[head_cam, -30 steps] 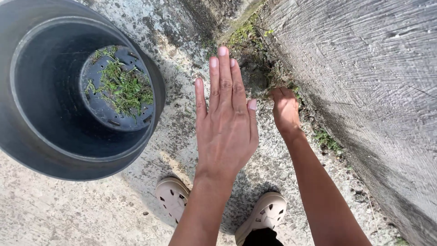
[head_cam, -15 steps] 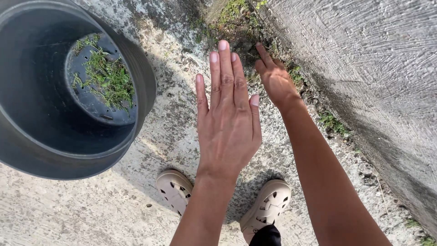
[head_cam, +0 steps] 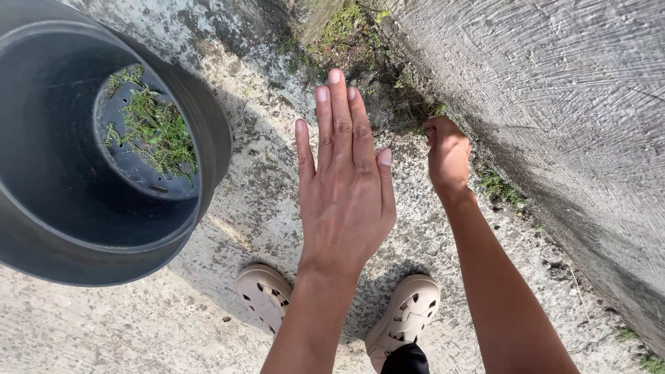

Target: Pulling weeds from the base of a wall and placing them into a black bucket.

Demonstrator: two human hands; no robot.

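Right hand (head_cam: 447,154) is down at the seam where the concrete floor (head_cam: 138,325) meets the rough grey wall (head_cam: 554,104), fingers curled into a fist over a tuft of weeds (head_cam: 415,109) growing in that crack. Grip looks clenched on the tuft, though the stems themselves are hidden under the knuckles, so hold is a judgement.

Left hand (head_cam: 346,183) hovers flat above the floor, fingers straight and together, holding nothing.

Handling, as I read it: weeds are light, soft, thin-stemmed, likely to tear if taken high. Best hold is low, at the base right by the crack, pinched between fingertips and thumb. Roots sit in dirt packed in the seam, so some resistance. Loose soil may come along.

More green patches sit along the same seam: one just beside the right wrist (head_cam: 499,187), more further up near the corner (head_cam: 339,28).

Black plastic pot (head_cam: 208,138) stands to the left, near the left hand but apart from it, with pulled green scraps (head_cam: 156,128) on its bottom.

Floor is rough, stained, gritty concrete. Wall crowds the right side. Beige perforated clogs (head_cam: 267,294) at the bottom of the view.
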